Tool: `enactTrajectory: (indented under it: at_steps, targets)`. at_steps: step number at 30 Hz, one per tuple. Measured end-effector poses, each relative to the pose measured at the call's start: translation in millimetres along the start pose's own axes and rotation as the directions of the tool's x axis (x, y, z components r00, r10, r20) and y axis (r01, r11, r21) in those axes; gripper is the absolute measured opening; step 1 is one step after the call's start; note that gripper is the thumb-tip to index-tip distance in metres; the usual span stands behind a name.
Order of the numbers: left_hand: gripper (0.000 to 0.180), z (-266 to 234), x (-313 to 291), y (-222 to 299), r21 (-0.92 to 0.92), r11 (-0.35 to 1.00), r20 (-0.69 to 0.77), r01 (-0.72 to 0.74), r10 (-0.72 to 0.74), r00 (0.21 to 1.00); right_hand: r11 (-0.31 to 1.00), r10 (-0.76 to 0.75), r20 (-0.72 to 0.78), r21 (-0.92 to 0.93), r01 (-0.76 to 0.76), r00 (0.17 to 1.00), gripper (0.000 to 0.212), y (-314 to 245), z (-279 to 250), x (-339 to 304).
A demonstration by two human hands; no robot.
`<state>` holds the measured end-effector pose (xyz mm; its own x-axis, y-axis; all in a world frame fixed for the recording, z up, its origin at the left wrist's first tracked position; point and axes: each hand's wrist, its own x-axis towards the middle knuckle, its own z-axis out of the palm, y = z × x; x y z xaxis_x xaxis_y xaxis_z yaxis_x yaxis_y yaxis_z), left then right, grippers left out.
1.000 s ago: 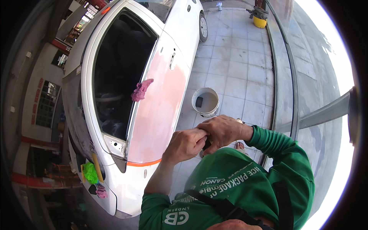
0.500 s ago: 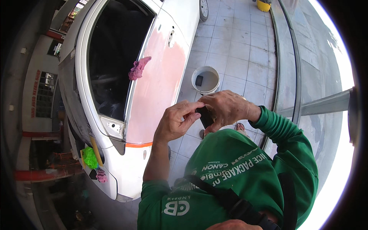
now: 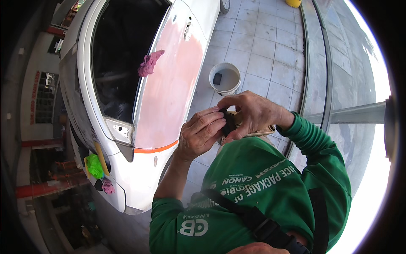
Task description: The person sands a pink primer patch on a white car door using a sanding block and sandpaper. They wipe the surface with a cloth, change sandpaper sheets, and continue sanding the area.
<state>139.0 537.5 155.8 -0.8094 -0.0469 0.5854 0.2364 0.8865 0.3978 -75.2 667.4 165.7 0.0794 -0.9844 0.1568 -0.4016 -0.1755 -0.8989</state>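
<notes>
In front of my chest, both hands grip a small dark flat piece that looks like black sandpaper [image 3: 229,123]. My left hand [image 3: 202,132] has its fingers bent over the near-left edge of it. On the other side my right hand [image 3: 256,115] curls round it, thumb and fingers closed in. Part of the sandpaper is covered by my fingers. To the left stands a white car, its door [image 3: 171,93] patched with pinkish filler or primer. A crumpled pink cloth [image 3: 150,63] lies at the base of the window.
Beyond my hands, a white bucket [image 3: 234,89] with cloudy liquid and a dark piece stands on the tiled floor [image 3: 258,46]. Glass panels [image 3: 338,63] run along the right. A green bag [image 3: 94,166] and another pink cloth [image 3: 108,186] lie by the car's front. A yellow container [image 3: 292,3] is far off.
My left hand's fingers have closed further over the sandpaper, and my right hand has shifted slightly. The car and bucket sit a little higher and further left in view.
</notes>
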Motion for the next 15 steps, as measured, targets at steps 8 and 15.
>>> enactTrajectory:
  at_steps: [8,15]
  targets:
    - [0.042,4,-10,-7,-0.056,0.997,-0.017,0.052,-0.053,0.998,0.882,0.201,0.054,0.425,-0.204,0.978,0.062,11,2,-9]
    - [0.045,-3,-5,-7,-0.072,0.996,0.03,0.052,-0.05,0.998,0.884,0.243,0.012,0.409,-0.227,0.97,0.027,6,0,-15]
